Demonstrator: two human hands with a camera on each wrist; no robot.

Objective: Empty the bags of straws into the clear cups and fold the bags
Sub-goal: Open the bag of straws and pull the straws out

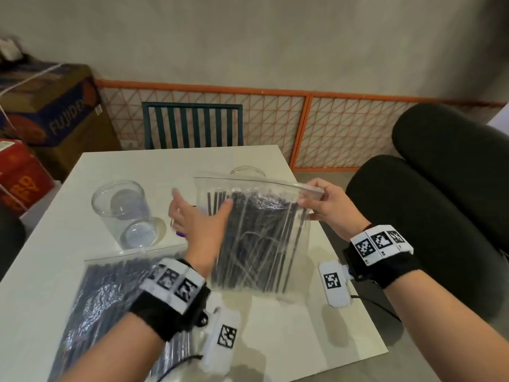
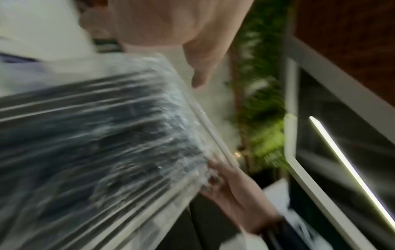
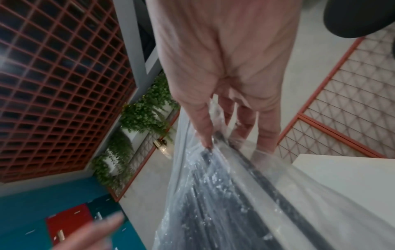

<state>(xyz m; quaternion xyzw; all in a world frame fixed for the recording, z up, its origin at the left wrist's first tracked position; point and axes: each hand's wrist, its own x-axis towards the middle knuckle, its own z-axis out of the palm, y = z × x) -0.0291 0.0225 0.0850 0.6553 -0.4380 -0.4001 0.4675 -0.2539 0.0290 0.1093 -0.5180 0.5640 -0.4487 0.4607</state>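
Note:
A clear zip bag of black straws hangs upright above the white table. My right hand pinches its top right corner at the zip strip. My left hand is spread with straight fingers at the bag's left side; its thumb lies against the plastic. In the left wrist view the bag is blurred. A second full bag of straws lies flat at the near left. One clear cup stands at the left, another shows behind the held bag.
A teal slatted chair stands at the table's far edge. Cardboard boxes are stacked at the left. An orange mesh fence runs along the wall. Black cushions sit to the right.

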